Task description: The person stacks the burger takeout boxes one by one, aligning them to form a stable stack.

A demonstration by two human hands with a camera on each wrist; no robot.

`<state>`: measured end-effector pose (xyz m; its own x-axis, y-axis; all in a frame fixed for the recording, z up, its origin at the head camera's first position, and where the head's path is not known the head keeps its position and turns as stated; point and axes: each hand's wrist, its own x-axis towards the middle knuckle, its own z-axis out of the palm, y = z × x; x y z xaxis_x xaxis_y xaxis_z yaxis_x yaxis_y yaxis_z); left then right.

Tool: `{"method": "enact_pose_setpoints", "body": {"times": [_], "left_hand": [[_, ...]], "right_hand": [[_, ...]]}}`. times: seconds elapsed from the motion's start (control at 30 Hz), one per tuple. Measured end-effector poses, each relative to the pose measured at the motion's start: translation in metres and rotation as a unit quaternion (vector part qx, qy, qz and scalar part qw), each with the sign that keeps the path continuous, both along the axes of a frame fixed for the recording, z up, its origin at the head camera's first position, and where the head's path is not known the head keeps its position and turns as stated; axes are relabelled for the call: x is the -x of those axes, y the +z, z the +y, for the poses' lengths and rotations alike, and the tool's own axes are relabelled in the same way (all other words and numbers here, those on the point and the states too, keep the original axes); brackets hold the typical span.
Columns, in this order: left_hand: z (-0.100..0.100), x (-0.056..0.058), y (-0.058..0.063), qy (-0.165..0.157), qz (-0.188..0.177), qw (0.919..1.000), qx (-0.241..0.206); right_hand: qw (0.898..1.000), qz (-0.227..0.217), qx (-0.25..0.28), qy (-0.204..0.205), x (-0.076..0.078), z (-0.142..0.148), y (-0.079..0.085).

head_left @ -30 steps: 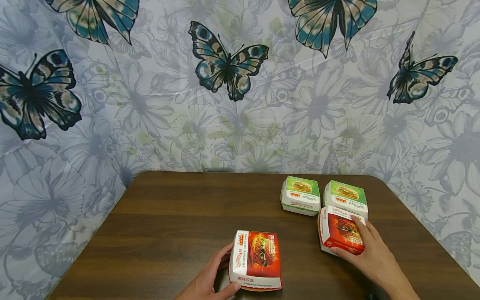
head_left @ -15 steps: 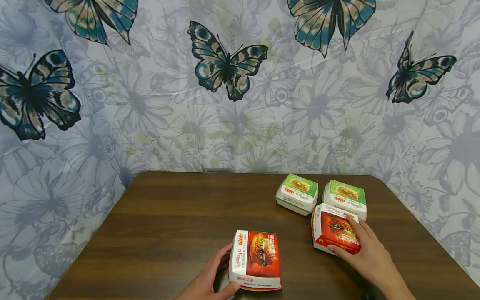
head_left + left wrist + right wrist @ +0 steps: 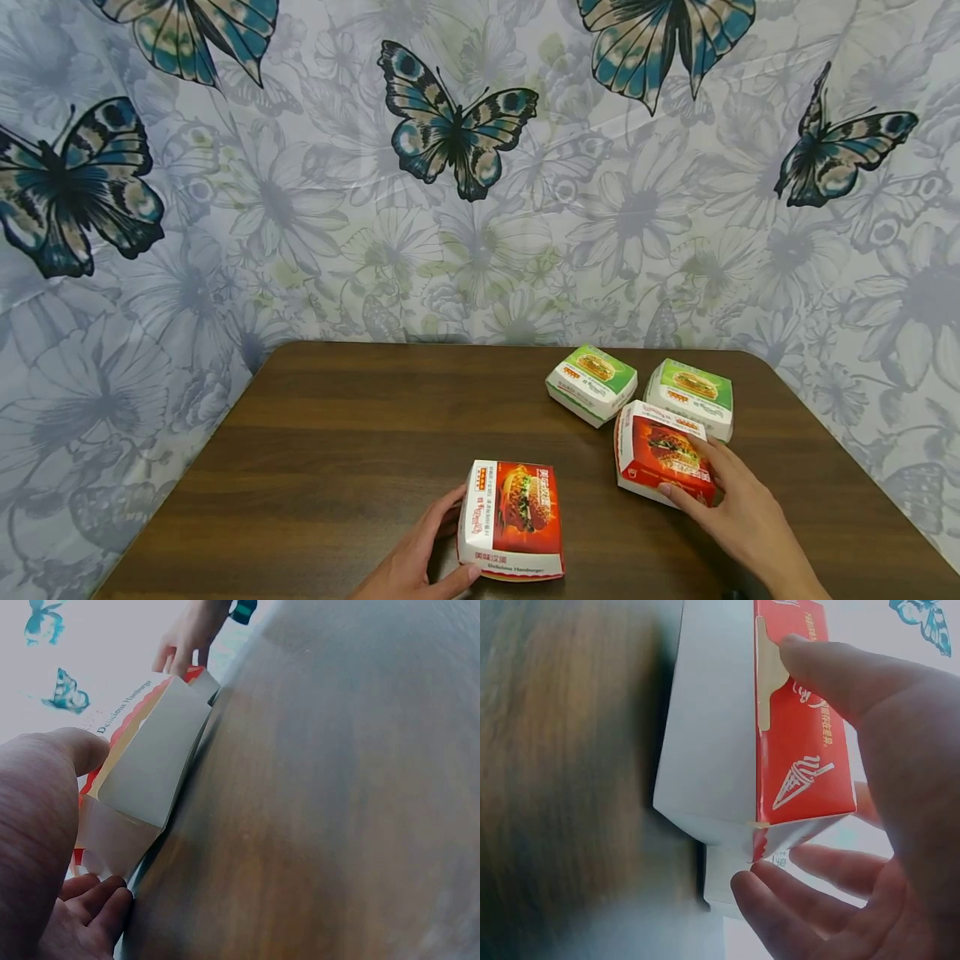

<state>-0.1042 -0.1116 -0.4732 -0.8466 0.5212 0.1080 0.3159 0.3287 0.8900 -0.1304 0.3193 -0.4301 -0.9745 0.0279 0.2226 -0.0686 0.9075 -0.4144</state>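
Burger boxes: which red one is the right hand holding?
The farther red box, near the green-topped boxes; the nearer red box is in the left hand.

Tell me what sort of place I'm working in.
Likely an indoor tabletop workspace, though the wider room is out of view. What shows it: a brown table, a butterfly-print backdrop behind it, and four burger boxes on top.

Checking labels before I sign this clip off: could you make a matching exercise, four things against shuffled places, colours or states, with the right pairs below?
Column one:
1. left hand
2. right hand
3. left green box
4. table

Column two:
A. near the far edge
B. holds the right red box
C. dark brown
D. holds the left red box

Pairs: 1-D, 2-B, 3-A, 4-C
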Motion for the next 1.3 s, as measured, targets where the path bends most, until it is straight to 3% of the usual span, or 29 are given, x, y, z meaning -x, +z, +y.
{"method": "enact_pose_setpoints", "body": {"times": [0.13,0.4,0.83,1.3], "left_hand": [[0.0,0.0,0.0,-0.001,-0.003,1.0,0.003],[0.0,0.0,0.002,0.006,-0.003,0.9999,0.013],[0.0,0.0,0.002,0.007,0.001,0.9998,0.02],[-0.001,0.001,0.0,-0.002,0.002,1.0,0.003]], "right_hand": [[1.0,-0.001,0.015,0.012,0.002,0.0,-0.003],[0.996,0.04,0.064,0.042,0.007,0.0,-0.014],[0.998,-0.034,0.055,0.012,0.012,0.002,-0.017],[0.998,-0.013,0.061,0.019,0.008,-0.001,-0.015]]}}
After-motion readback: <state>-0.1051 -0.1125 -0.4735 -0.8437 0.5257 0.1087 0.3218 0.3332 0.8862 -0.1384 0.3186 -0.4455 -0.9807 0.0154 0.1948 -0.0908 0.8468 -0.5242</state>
